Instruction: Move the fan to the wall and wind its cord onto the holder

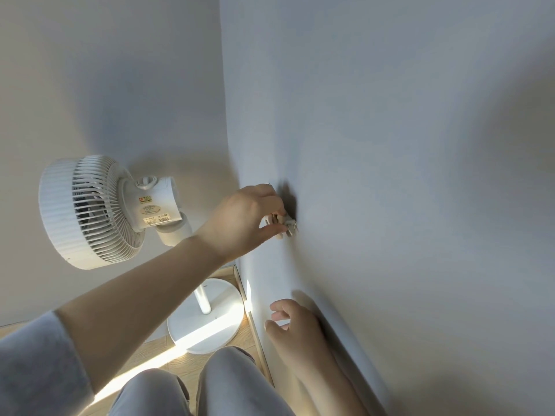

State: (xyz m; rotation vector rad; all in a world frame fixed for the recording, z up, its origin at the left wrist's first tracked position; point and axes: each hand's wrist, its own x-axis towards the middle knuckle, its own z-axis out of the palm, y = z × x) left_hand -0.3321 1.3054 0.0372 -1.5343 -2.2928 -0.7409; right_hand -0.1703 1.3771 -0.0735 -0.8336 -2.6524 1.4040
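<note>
Knees (192,391): grey trousers, lowest in frame, over the wooden floor (168,360).
Fan (90,211): white, on its round base (207,316) in the corner, close to the wall (390,175).
Left hand (240,220): grip pinched on a small pale holder (289,226) against the wall.
Right hand (295,328): lower down by the wall, fingers loosely curled, grasping nothing.
Cord: can't make it out.

White pedestal fan (99,211) stands in the corner on its round base (207,316), head turned left, near the grey wall (390,145). Your left hand (240,223) reaches to the wall, fingers pinched on a small pale object (288,225) against it; whether this is the plug or the holder cannot be told. Your right hand (297,331) hangs lower beside the wall, fingers loosely curled around nothing, above your grey-trousered knees (234,382) and the wood floor (168,355).
</note>
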